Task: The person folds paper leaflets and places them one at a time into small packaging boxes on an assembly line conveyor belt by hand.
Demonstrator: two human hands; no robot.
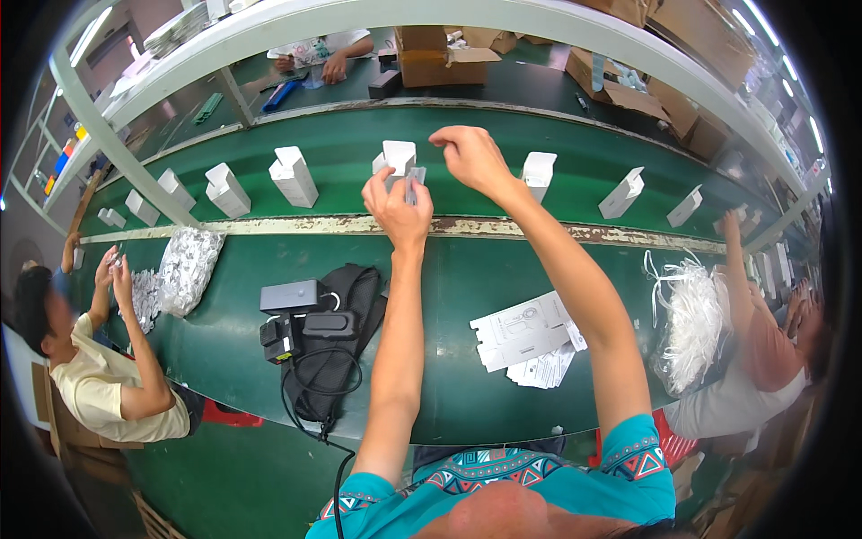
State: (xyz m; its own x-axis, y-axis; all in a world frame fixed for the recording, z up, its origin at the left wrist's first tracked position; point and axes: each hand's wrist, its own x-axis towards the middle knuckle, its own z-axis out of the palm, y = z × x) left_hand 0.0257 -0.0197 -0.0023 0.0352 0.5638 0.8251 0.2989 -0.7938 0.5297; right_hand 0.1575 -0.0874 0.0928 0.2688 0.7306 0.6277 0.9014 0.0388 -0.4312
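Both my hands are stretched out over the green belt. My left hand (400, 214) is closed round a small grey, partly see-through packet (416, 183). Its fingers lie against the near side of an upright white carton (400, 153) with its flaps up; I cannot tell whether they grip the carton too. To the right of that carton, my right hand (476, 162) hangs above the belt with its fingers curled together. Whatever they hold, if anything, is hidden. Just beyond my right wrist stands another white carton (538, 171), flap raised.
More white cartons (293, 177) stand along the belt (341, 148). On the bench lie a black pouch with grey devices and cables (330, 325), printed sheets (521, 337), a bag of small parts (190, 269) and a bundle of white cords (691, 314). People work at both sides and across.
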